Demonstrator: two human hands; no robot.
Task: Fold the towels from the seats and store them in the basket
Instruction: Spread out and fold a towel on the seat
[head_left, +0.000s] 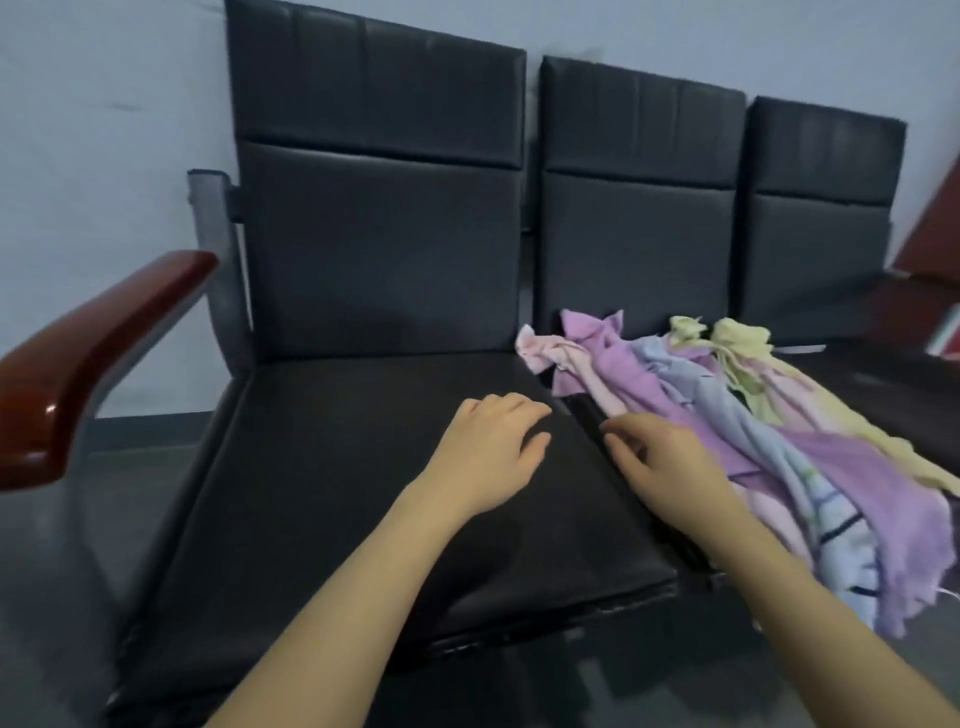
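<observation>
Several crumpled pastel cloth towels (769, 415) heaped on middle black padded seat (909, 410), unfolded. Left hand (493, 447) and right hand (670, 462) hover alongside, fingers loosely relaxed, holding nothing, apparently poised to reach. Basket unseen.

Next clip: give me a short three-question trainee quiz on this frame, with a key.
1. True or false: the left hand grips a towel.
2. Where does the pile of towels lie? A) left seat B) middle seat C) floor
3. Which towel colour lies farthest from the hands: pink, purple or yellow?

Key: 1 false, it rests with nothing in it on the left seat. 2 B. 3 yellow. The right hand holds nothing either.
</observation>
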